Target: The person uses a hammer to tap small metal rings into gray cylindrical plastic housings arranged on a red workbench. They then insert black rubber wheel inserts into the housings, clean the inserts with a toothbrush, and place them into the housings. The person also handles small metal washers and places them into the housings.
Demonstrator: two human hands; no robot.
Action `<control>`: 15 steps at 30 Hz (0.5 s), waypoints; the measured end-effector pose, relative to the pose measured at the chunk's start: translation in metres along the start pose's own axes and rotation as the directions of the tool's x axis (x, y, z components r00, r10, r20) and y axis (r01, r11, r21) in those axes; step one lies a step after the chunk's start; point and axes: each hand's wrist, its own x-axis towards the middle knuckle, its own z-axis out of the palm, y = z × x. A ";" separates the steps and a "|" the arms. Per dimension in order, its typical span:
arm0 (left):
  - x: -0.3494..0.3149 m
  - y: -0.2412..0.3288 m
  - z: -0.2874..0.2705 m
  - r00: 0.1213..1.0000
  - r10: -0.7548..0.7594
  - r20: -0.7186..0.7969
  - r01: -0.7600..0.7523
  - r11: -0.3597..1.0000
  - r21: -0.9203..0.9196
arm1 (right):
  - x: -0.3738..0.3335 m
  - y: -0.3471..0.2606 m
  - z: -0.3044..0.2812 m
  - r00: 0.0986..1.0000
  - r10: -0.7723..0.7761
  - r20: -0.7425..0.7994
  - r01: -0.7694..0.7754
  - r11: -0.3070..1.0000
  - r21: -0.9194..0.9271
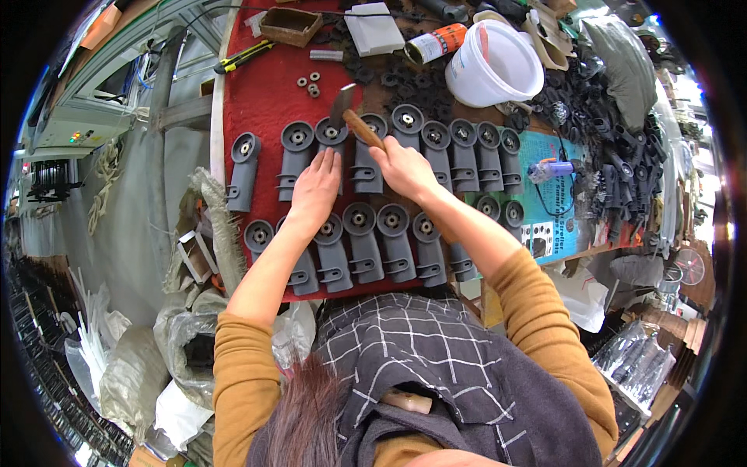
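Observation:
My right hand [405,169] is closed around the wooden handle of a hammer [363,129]. The hammer's metal head is over a dark grey plastic tube fitting [333,134] with a round cup end and a metal bearing in it. My left hand [317,187] lies with fingers stretched over the stem of that fitting, its thumb hidden. Similar fittings stand in a row on both sides, one of them [407,119] just above my right hand. A second row of fittings [359,220] lies nearer to me, partly covered by my forearms.
Several small metal bearings [313,89] lie on the red cloth [264,92]. Behind are a yellow utility knife [244,57], a brown box [290,28], an orange can [436,43] and a white bucket [476,74]. Loose black plastic parts [618,167] pile up at the right.

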 end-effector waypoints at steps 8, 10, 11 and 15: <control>0.029 0.056 0.015 0.982 0.119 -0.149 -0.131 0.989 -0.070 | -0.030 0.029 -0.029 0.960 -0.042 -0.276 0.057 0.997 0.048; 0.030 0.058 0.020 0.994 0.084 -0.076 -0.089 0.993 -0.076 | -0.024 0.028 -0.021 0.990 0.018 -0.137 -0.023 0.999 -0.037; 0.029 0.057 0.022 0.995 0.063 -0.083 -0.074 0.988 -0.135 | -0.022 0.028 -0.017 0.995 -0.012 -0.098 0.003 0.996 -0.086; 0.029 0.054 0.023 0.989 0.089 -0.115 -0.104 0.987 -0.123 | -0.020 0.033 -0.013 1.000 0.007 -0.022 -0.010 0.994 -0.112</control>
